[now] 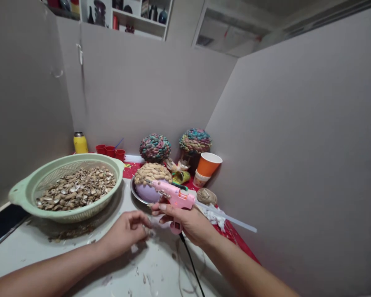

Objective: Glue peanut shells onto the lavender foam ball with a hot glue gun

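Note:
My right hand [188,222] grips a pink hot glue gun [181,197], its nozzle pointing left, with a long translucent glue stick [241,224] jutting from its back. A small pale piece, perhaps a shell, shows at my right fingertips. Low over the table, my left hand [126,232] has its fingers curled together; whatever they hold is hidden. Behind the glue gun, a lilac balloon-like form [148,192] rests in a metal bowl [133,190]. Overlapping beige shells [153,172] cover its top.
A green colander [20,194] of loose shells stands left. Behind are a yellow bottle [80,143], red cups [110,151], two multicoloured domes [155,147], an orange paper cup [206,164] and a twine roll [207,196]. The black cord [190,258] runs toward me. Grey partitions surround the table.

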The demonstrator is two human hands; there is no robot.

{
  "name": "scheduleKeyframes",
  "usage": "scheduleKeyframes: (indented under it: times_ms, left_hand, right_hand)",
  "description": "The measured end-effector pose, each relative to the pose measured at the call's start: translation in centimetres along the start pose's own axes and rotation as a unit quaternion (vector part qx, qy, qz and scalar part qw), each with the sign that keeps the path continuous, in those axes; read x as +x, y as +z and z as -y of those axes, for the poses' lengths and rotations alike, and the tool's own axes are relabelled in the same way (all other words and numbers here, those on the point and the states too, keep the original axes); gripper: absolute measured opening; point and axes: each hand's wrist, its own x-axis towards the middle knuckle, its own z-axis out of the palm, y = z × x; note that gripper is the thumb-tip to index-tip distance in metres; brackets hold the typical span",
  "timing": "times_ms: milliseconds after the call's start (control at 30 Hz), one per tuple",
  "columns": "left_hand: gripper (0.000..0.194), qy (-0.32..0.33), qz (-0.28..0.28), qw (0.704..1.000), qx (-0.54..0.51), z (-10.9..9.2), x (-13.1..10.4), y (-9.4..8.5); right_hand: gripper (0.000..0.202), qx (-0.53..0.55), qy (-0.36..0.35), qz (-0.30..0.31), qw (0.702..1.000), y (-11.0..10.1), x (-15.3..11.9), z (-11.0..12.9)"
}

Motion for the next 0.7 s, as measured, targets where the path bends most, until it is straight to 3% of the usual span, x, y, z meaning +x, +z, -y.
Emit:
scheduleKeyframes:
  times_ms: [167,433,567,700]
  left_hand:
    - [0.042,0.012,-0.011,0.999,-0.039,-1.4,0.4,-0.1]
    - [0.024,0.029,-0.067,0.997,0.018,-2.4,-0.2,0.1]
    - [0.017,0.106,-0.129,0.985,0.044,-5.5,-1.3,-1.2]
    - [0.018,0.217,-0.228,0.947,0.066,-9.9,-2.4,-3.9]
  right_hand:
    - [0.027,0.038,0.001,0.015,0.999,-0.6,-1.1,-0.9]
    - [0.033,0.082,0.014,-0.005,0.997,-0.4,-1.4,-1.4]
    - [0.033,0.062,0.004,-0.02,0.998,-1.9,-1.9,-1.6]
    - [0.03,0.049,-0.003,-0.063,0.997,-3.8,-2.7,-2.0]
